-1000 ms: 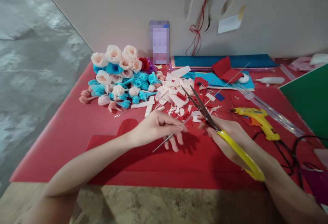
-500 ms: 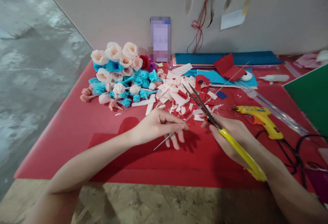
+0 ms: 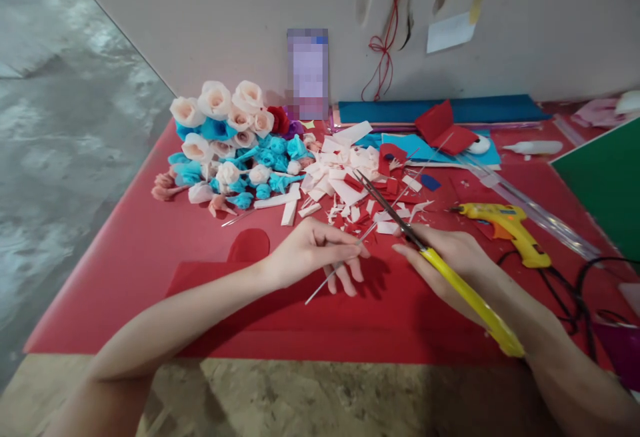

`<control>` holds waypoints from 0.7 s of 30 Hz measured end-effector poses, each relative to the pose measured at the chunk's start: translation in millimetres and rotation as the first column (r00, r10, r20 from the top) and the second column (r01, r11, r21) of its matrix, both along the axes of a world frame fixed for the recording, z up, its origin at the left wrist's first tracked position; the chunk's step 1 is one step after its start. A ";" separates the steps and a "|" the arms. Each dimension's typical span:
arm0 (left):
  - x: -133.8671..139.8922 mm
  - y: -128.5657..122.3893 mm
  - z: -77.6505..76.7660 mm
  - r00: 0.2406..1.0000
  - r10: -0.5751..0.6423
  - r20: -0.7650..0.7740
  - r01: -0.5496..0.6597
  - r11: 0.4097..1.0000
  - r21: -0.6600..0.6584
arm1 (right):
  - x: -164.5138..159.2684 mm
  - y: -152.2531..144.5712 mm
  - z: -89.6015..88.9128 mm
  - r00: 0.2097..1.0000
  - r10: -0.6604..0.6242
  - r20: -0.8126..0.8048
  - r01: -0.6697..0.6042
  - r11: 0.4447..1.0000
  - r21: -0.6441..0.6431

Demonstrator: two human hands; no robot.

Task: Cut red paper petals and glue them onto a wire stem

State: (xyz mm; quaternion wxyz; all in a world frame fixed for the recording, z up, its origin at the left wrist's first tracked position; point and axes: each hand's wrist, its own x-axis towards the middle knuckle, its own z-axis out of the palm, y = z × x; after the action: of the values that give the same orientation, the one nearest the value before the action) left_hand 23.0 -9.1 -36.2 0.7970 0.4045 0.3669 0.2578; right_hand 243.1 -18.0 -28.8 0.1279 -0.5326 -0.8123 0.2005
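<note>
Your left hand pinches a thin wire above the red sheet. Your right hand grips the scissors; their blades seem slightly open near the wire, beside the scraps.

Taking the heap of paper scraps as the mark: on the near side of it the red desk lies bare, crossed only by the left hand with its thin wire and the right hand with yellow scissors, whose blades reach into the heap. Left of the scraps a pile of paper flowers blocks the way. Right of them lie a glue gun and black cords. Behind stands the wall, with blue sheets at its foot.
</note>
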 end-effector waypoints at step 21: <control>16.2 -7.5 -33.1 0.992 0.119 0.049 -0.105 0.968 -0.230 | 0.9 14.5 -10.1 1.000 0.002 0.029 0.006 0.965 -0.261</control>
State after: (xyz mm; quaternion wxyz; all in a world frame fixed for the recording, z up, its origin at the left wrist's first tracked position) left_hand 39.2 -16.6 -69.3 0.8331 0.2812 0.3914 0.2713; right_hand 244.0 -3.5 -38.9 0.0450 -0.5483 -0.7802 0.2976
